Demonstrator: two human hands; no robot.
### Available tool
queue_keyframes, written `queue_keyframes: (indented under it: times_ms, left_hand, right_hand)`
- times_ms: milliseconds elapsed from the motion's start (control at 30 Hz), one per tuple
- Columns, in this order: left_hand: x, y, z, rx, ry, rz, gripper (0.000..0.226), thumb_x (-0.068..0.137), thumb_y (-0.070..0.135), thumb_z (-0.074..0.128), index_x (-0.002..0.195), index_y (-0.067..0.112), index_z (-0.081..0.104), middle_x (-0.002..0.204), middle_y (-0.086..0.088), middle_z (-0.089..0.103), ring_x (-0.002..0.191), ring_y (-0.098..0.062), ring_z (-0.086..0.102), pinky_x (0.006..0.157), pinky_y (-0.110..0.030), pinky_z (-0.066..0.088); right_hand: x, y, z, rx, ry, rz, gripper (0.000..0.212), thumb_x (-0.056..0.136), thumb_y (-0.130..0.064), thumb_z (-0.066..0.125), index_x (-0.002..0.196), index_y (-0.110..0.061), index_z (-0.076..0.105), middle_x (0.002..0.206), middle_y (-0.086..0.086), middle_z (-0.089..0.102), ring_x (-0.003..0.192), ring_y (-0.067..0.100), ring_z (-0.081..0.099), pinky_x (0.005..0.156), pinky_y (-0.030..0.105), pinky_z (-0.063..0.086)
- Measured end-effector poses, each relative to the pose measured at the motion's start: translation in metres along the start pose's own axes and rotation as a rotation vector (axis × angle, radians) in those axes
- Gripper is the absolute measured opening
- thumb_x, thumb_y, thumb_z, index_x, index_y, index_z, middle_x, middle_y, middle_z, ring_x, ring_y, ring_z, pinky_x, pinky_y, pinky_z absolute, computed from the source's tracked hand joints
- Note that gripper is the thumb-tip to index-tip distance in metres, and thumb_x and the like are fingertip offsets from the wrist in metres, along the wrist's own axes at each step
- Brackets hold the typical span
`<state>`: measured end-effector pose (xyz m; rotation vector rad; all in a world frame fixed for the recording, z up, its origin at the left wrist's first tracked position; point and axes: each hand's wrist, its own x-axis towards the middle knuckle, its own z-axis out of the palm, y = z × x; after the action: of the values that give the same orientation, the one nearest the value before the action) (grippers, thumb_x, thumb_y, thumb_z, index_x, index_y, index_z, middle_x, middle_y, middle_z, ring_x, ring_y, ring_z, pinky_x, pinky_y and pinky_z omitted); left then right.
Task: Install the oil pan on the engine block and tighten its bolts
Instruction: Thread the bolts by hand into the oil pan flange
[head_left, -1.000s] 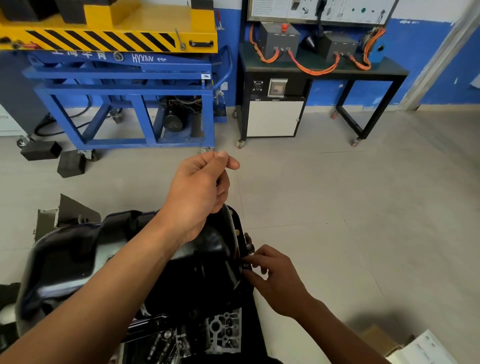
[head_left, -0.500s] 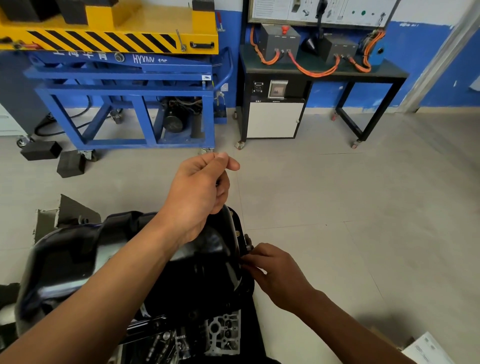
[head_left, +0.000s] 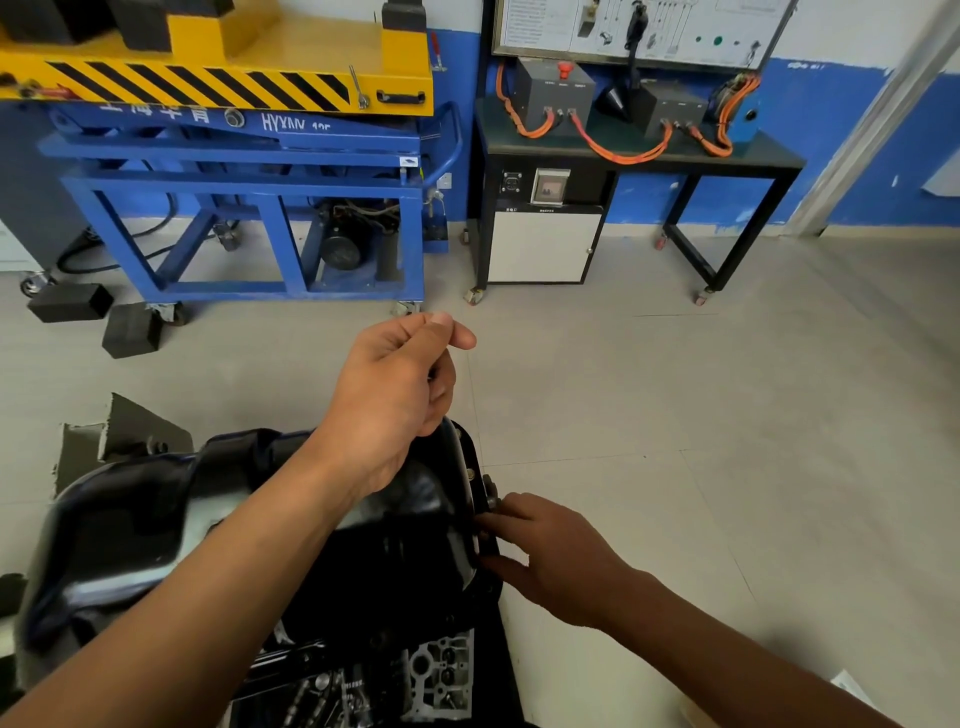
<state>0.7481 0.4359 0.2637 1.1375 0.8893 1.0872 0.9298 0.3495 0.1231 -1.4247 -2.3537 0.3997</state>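
Head view: the black oil pan (head_left: 130, 519) sits low and left in front of you, lying over the engine block (head_left: 441, 670), whose grey casting shows beneath its near edge. Your left hand (head_left: 389, 400) hangs above the pan's right end, fingers curled in, thumb pressed to the forefinger; whether anything lies inside it cannot be told. Your right hand (head_left: 561, 556) reaches to the pan's right flange, fingertips pinching a small bolt (head_left: 491, 502) there. Beyond, a blue lift cart (head_left: 249, 171) and a black bench (head_left: 639, 150) stand against the wall.
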Motion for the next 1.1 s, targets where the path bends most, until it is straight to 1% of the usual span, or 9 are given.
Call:
queue_keyframes:
  times_ms: [133,300,367,433,533,667,833,1000,1100]
  left_hand:
    - [0.000,0.000,0.000,0.005,0.004,-0.001,0.042,0.107,0.022,0.043,0.074,0.019,0.069,0.049,0.000,0.035,0.041,-0.014,0.025,0.038,-0.018,0.023]
    - [-0.001,0.000,-0.001,0.006,0.002,0.002,0.042,0.107,0.022,0.043,0.074,0.020,0.070,0.050,0.001,0.035,0.041,-0.013,0.025,0.037,-0.018,0.023]
    - [-0.001,-0.001,-0.001,0.002,-0.001,0.000,0.043,0.107,0.023,0.044,0.073,0.020,0.070,0.050,0.000,0.035,0.041,-0.013,0.025,0.038,-0.018,0.023]
    - [0.000,-0.001,0.000,-0.001,-0.005,0.003,0.044,0.107,0.023,0.043,0.073,0.022,0.070,0.050,0.000,0.035,0.041,-0.013,0.025,0.038,-0.018,0.023]
    - [0.000,-0.001,-0.001,-0.002,-0.008,0.009,0.045,0.107,0.023,0.044,0.071,0.024,0.071,0.050,0.001,0.036,0.041,-0.013,0.025,0.038,-0.018,0.023]
    - [0.001,-0.003,-0.002,0.005,-0.009,0.012,0.045,0.107,0.024,0.044,0.072,0.025,0.072,0.049,0.002,0.036,0.040,-0.012,0.025,0.037,-0.018,0.024]
    - [0.001,-0.003,-0.002,0.003,-0.013,0.011,0.044,0.107,0.025,0.044,0.072,0.025,0.072,0.050,0.002,0.036,0.041,-0.012,0.025,0.038,-0.018,0.023]
    - [0.002,-0.003,-0.003,0.005,-0.013,0.013,0.043,0.106,0.025,0.044,0.072,0.025,0.071,0.050,0.001,0.035,0.041,-0.013,0.025,0.038,-0.018,0.023]
    - [0.002,-0.004,-0.003,0.002,-0.015,0.012,0.043,0.106,0.026,0.044,0.073,0.025,0.072,0.050,0.001,0.035,0.041,-0.012,0.025,0.038,-0.018,0.023]
  right_hand:
    - [0.000,-0.003,-0.001,-0.049,0.075,-0.032,0.029,0.092,-0.027,0.051,0.114,-0.025,0.069,0.095,-0.009,0.063,0.080,0.012,0.057,0.056,0.019,0.041]
    - [0.006,-0.005,-0.001,-0.089,0.064,0.005,0.034,0.095,-0.038,0.044,0.098,-0.020,0.072,0.088,-0.008,0.064,0.079,0.016,0.061,0.053,0.026,0.046]
    - [0.006,-0.003,-0.004,-0.067,0.037,0.029,0.033,0.096,-0.041,0.047,0.108,-0.021,0.070,0.093,-0.008,0.063,0.083,0.015,0.060,0.057,0.027,0.047]
    - [0.006,-0.004,-0.007,-0.042,0.020,0.020,0.030,0.094,-0.034,0.053,0.118,-0.023,0.067,0.100,-0.008,0.063,0.086,0.013,0.058,0.059,0.028,0.049]
    - [0.005,-0.007,-0.006,-0.069,0.035,-0.011,0.029,0.090,-0.026,0.049,0.107,-0.023,0.072,0.095,-0.009,0.064,0.084,0.014,0.058,0.053,0.028,0.049]
    - [0.007,-0.006,-0.004,-0.143,0.029,0.018,0.030,0.092,-0.035,0.045,0.098,-0.021,0.071,0.092,-0.008,0.065,0.082,0.015,0.061,0.053,0.026,0.046]
    - [0.008,-0.007,-0.004,-0.098,0.032,0.018,0.030,0.091,-0.036,0.048,0.111,-0.026,0.069,0.098,-0.011,0.064,0.085,0.011,0.058,0.055,0.024,0.049]
    - [0.009,-0.007,-0.003,-0.133,0.059,0.047,0.028,0.090,-0.040,0.048,0.094,-0.025,0.071,0.090,-0.012,0.063,0.079,0.013,0.062,0.050,0.022,0.043]
    - [0.007,-0.005,-0.004,-0.086,0.018,0.039,0.030,0.090,-0.040,0.049,0.108,-0.026,0.070,0.098,-0.011,0.063,0.085,0.012,0.060,0.055,0.025,0.049]
